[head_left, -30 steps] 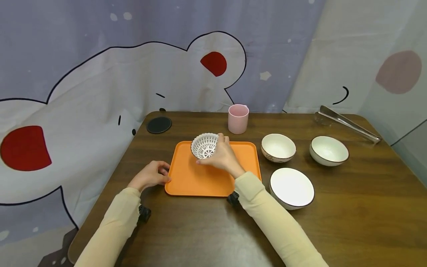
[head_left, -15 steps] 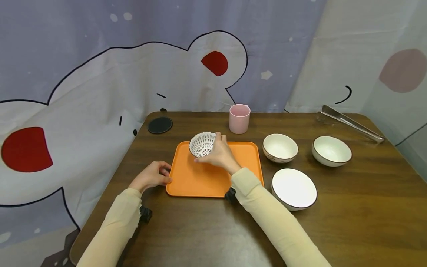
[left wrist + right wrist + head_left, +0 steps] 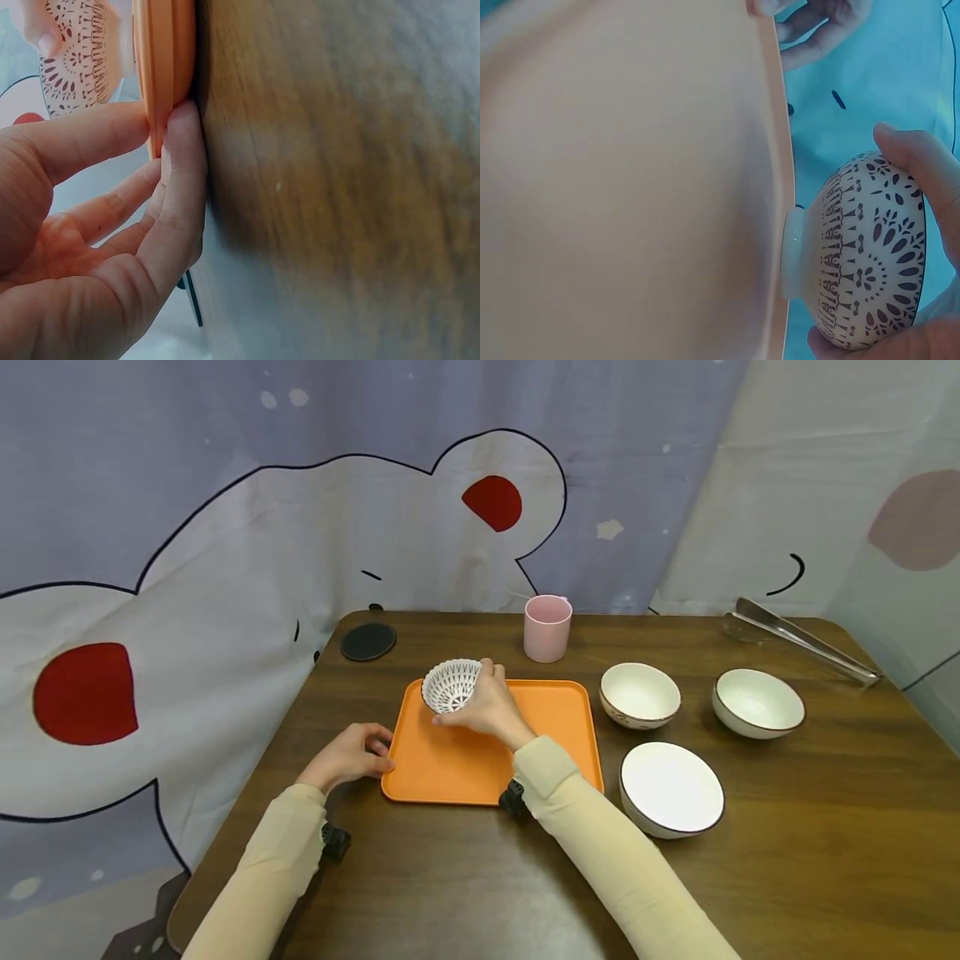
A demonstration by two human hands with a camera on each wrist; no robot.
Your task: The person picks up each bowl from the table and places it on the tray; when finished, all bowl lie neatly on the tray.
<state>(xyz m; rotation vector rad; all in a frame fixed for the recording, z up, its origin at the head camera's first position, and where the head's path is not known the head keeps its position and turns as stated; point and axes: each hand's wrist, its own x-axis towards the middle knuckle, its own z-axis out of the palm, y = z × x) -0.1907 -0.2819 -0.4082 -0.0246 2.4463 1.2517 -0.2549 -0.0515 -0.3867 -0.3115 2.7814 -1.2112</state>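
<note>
backdrop (image 3: pixel 435 543): lilac and white cartoon fabric | table (image 3: pixel 817 843): brown woodgrain, rounded corners

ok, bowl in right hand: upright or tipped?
Upright: head view looks down into the bowl; right wrist view shows its foot toward the tray. Can't tell if they touch.

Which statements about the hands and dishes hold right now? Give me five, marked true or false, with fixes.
1. The right hand holds a patterned bowl. True.
2. The left hand is touching nothing. False: it grips the edge of the orange tray.
3. Three other bowls stand to the right of the orange tray. True.
4. The pink mug lies on its side. False: it stands upright.
5. The tongs lie on the orange tray. False: they lie off it, at the far right.
</note>
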